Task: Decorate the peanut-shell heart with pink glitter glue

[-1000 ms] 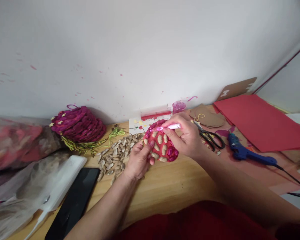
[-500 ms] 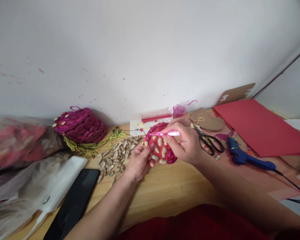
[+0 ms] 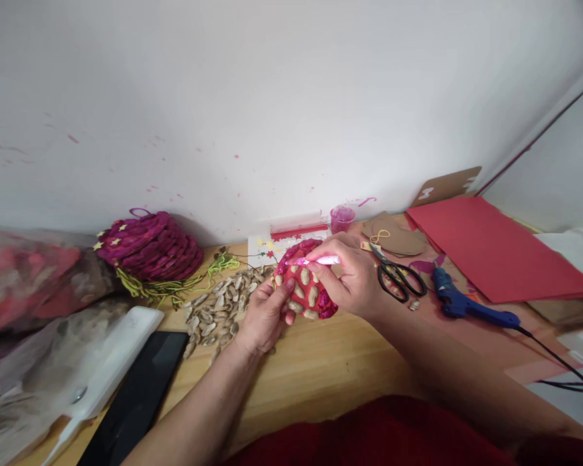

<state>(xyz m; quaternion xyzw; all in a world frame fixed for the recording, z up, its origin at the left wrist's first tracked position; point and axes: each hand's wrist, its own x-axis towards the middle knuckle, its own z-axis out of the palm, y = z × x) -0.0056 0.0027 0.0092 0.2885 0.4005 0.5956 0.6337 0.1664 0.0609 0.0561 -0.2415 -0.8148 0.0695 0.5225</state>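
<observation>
My left hand [image 3: 267, 312] grips the lower left edge of a red disc [image 3: 300, 292], thumb on its face and fingers behind it. Peanut shells are fixed on the disc: those along the rim are magenta, several inside are plain tan. A short white paintbrush [image 3: 326, 260], stained pink, is pinched in my right hand [image 3: 352, 278]. Its pink tip meets the magenta shells at the upper left rim. My right hand covers the disc's right side. Loose peanut shells [image 3: 218, 304] lie in a heap left of my hands.
A stack of magenta shell discs [image 3: 150, 246] with green yarn stands at left, near plastic bags [image 3: 34, 278], a white power strip [image 3: 116, 356] and a black phone [image 3: 138, 388]. Rightward are a pink paint cup [image 3: 342, 219], scissors [image 3: 401, 281], a blue glue gun [image 3: 471, 307] and red sheets [image 3: 495, 246].
The whole view has shifted slightly, so things sit a little further left. The brush tip has moved slightly along the disc's upper left rim. Both hands keep their holds.
</observation>
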